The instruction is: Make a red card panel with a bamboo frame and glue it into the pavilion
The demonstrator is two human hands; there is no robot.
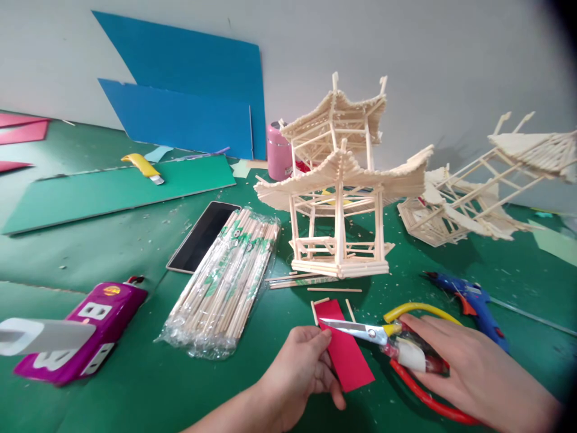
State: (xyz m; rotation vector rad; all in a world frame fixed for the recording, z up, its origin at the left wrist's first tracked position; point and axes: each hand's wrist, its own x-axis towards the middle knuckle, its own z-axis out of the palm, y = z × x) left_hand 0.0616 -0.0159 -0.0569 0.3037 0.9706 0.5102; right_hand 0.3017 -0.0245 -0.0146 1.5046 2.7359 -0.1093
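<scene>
My left hand (302, 367) is closed on the left edge of a red paper strip (349, 355), with the thumb on top. Scissors (358, 329) with one yellow and one red handle are in my right hand (469, 361), which is closed round them. Their blades point left and lie across the upper part of the strip, near my left thumb. White wrapping shows between the handles. Short stick pieces (350, 310) lie beside the strip's far end. Just beyond stands a pagoda model (339, 225) built of wooden sticks, upright, with two roofs.
A plastic-wrapped bundle of chopsticks (225, 282) overlaps a phone (202, 237). Left of it lies a purple power strip (97, 331). A blue glue gun (478, 307) is right of the scissors. Behind are a tilted stick model (473, 204), a yellow cutter (142, 165) and a pink cup (278, 153).
</scene>
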